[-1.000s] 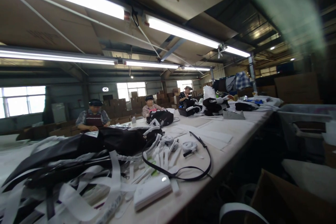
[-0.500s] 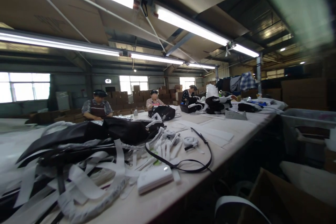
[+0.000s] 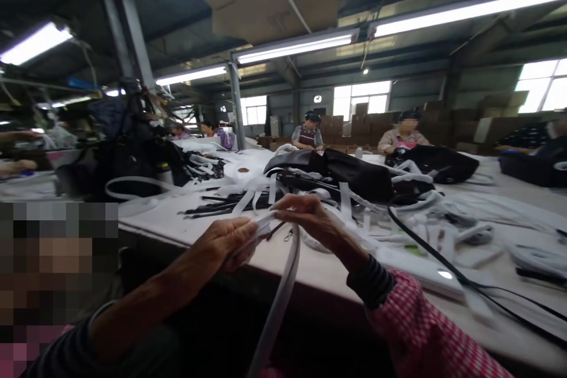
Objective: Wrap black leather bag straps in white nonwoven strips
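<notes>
My left hand (image 3: 233, 240) is closed around a bunched white strip (image 3: 264, 223) at the table's front edge. Fingers of my right hand (image 3: 305, 217) pinch the same strip from the other side, their tips close to my left thumb. A long pale length of strip (image 3: 283, 292) hangs from between the hands, down past the table edge. A thin dark end sticks out beside the fingers; I cannot tell if it belongs to the strip. Just behind my hands lie dark narrow straps (image 3: 230, 204), and a small metal clip (image 3: 289, 236) rests below my right fingers.
Black bags (image 3: 349, 171) with white wrapping are heaped mid-table. A black strap (image 3: 436, 257) and a white flat box (image 3: 416, 269) lie at right. Co-workers sit across the table, one person (image 3: 308, 133) straight ahead; another, blurred out, is close at left. Dark bags hang at left.
The view has swung to the left, so the table's things and co-workers sit further right. Both my hands have come into view, holding the white strip.
</notes>
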Demonstrator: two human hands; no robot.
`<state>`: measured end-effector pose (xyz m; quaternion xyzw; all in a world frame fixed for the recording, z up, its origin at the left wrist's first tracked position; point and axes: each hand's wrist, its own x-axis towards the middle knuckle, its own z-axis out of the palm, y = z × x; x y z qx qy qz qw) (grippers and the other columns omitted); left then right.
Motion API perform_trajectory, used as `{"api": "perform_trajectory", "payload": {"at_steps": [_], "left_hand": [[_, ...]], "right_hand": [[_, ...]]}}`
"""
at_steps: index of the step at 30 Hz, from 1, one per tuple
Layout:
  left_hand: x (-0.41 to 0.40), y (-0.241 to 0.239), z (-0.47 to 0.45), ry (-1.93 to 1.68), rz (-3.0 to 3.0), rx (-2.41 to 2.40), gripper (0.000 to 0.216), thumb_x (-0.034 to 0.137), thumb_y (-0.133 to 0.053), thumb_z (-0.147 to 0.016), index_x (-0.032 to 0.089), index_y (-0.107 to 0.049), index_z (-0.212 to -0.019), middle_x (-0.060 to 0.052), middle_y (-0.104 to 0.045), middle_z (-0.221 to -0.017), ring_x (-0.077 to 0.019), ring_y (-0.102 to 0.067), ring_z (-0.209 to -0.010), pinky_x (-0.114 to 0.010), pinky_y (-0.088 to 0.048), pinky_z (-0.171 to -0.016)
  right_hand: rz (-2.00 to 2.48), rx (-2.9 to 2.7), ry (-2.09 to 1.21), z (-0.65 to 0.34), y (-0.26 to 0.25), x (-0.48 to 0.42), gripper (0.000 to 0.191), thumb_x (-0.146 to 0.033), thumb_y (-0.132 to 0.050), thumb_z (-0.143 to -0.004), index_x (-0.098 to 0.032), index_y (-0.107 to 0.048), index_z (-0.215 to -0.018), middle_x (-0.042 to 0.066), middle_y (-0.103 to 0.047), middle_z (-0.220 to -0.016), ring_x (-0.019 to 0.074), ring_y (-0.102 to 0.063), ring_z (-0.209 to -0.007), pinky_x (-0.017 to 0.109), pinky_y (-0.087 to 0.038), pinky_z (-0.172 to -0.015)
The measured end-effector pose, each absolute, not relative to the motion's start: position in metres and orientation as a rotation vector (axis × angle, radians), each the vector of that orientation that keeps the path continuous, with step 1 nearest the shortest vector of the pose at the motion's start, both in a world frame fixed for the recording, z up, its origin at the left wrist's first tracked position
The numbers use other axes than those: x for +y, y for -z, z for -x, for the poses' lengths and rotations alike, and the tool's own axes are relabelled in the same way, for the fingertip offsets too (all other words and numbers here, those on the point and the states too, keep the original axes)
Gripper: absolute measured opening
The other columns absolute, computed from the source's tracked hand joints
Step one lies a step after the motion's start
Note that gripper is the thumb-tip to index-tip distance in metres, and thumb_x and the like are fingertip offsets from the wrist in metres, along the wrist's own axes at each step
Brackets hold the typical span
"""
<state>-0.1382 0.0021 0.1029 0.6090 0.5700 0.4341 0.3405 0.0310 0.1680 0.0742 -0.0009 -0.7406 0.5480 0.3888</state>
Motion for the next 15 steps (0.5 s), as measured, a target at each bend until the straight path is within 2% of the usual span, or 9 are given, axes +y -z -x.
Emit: {"api": "perform_trajectory", "payload": {"at_steps": [2,4,7,9,11,13,15], "left_hand": [[0.004,-0.109,0.131,-1.298,-1.325,1.245,0.043,0.052,-0.058,-0.096,0.011,-0.067,-0.093,0.006,-0.039,-0.057,-0.007,-0.027,-0.049,-0.02,-0.027,-0.048],[0.006,-0.112,0.129,-1.462,-1.151,1.088,0.035,0.043,-0.066,-0.093,0.008,-0.068,-0.092,0.006,-0.041,-0.059,-0.0057,-0.029,-0.048,-0.019,-0.031,-0.048],[0.01,-0.118,0.128,-1.662,-1.002,0.904,0.029,0.034,-0.068,-0.092,0.005,-0.07,-0.095,0.002,-0.049,-0.065,-0.0063,-0.038,-0.051,-0.019,-0.038,-0.05],[0.016,-0.12,0.128,-1.73,-0.997,0.82,0.033,0.036,-0.063,-0.095,0.004,-0.07,-0.102,-0.002,-0.055,-0.074,-0.0084,-0.046,-0.057,-0.02,-0.043,-0.054],[0.022,-0.119,0.127,-1.779,-1.106,0.835,0.037,0.04,-0.059,-0.097,0.007,-0.068,-0.111,-0.004,-0.059,-0.082,-0.0104,-0.051,-0.064,-0.022,-0.046,-0.06],[0.029,-0.111,0.128,-1.822,-1.332,0.986,0.032,0.041,-0.058,-0.098,0.012,-0.065,-0.11,-0.003,-0.062,-0.087,-0.0114,-0.054,-0.069,-0.023,-0.047,-0.066],[0.035,-0.098,0.131,-1.786,-1.624,1.285,0.026,0.041,-0.056,-0.1,0.016,-0.061,-0.104,-0.002,-0.064,-0.088,-0.0134,-0.057,-0.073,-0.025,-0.046,-0.072]], "right_hand": [[0.018,-1.88,-1.459,-0.02,-0.065,0.162,0.032,-0.047,-0.074,-0.09,-0.015,-0.077,-0.094,0.004,-0.068,-0.086,0.0163,-0.057,-0.08,0.027,-0.045,-0.073],[0.034,-1.77,-1.652,-0.003,-0.046,0.147,0.038,-0.051,-0.066,-0.095,-0.014,-0.074,-0.093,0.004,-0.066,-0.085,0.0153,-0.057,-0.077,0.027,-0.045,-0.071],[0.077,-1.446,-1.885,0.027,-0.013,0.116,0.053,-0.062,-0.054,-0.097,-0.012,-0.069,-0.09,0.002,-0.057,-0.064,0.0112,-0.047,-0.053,0.024,-0.038,-0.053],[0.134,-1.236,-1.936,0.042,0.002,0.095,0.061,-0.07,-0.048,-0.096,-0.012,-0.066,-0.101,-0.003,-0.049,-0.056,0.0085,-0.035,-0.043,0.022,-0.029,-0.045],[0.186,-1.18,-1.903,0.046,0.01,0.078,0.058,-0.069,-0.056,-0.093,-0.014,-0.061,-0.112,-0.006,-0.049,-0.057,0.0067,-0.03,-0.042,0.019,-0.025,-0.042],[0.218,-1.262,-1.85,0.039,0.012,0.067,0.05,-0.058,-0.071,-0.088,-0.016,-0.057,-0.111,-0.006,-0.053,-0.063,0.0056,-0.034,-0.043,0.018,-0.025,-0.041],[0.22,-1.397,-1.909,0.023,0.012,0.064,0.043,-0.048,-0.076,-0.085,-0.016,-0.057,-0.108,-0.004,-0.058,-0.067,0.0061,-0.04,-0.043,0.017,-0.028,-0.041]]}}
